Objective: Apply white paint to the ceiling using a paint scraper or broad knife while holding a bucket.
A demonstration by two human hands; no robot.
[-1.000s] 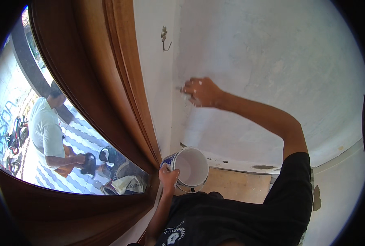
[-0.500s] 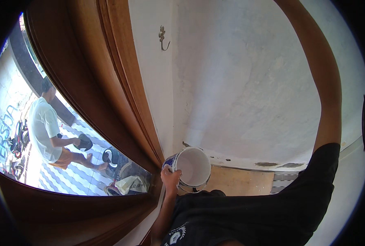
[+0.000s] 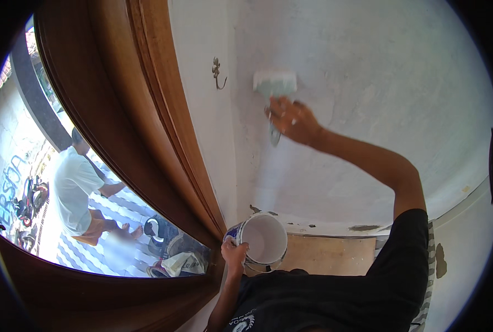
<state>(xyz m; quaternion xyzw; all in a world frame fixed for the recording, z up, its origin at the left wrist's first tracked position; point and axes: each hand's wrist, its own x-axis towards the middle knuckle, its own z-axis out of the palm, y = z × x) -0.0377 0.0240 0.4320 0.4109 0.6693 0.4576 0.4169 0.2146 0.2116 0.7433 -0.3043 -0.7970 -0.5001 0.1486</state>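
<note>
My right hand [image 3: 296, 120] is closed around the handle of a wide paint brush [image 3: 276, 84] with pale bristles. The brush is held up against the whitish wall [image 3: 362, 110], its bristle end upward and slightly blurred; whether it touches the wall I cannot tell. Small white specks dot the fingers of that hand. Down by my body, my left hand [image 3: 235, 255] grips the rim of a paint bucket [image 3: 267, 239], thumb at the rim's edge. The bucket is white inside with blue on its outer side, and its wire handle hangs down in front.
A dark wooden frame [image 3: 147, 110] with a glass pane runs along the left. Through it a person [image 3: 72, 188] in a pale shirt bends outside. A metal hook [image 3: 219, 73] sticks out of the narrow wall strip. Brown board [image 3: 329, 254] lies below the wall.
My right hand, out of sight before at the top, has come down and left into view with the brush. The bucket sits slightly lower in view. The person outside bends further.
</note>
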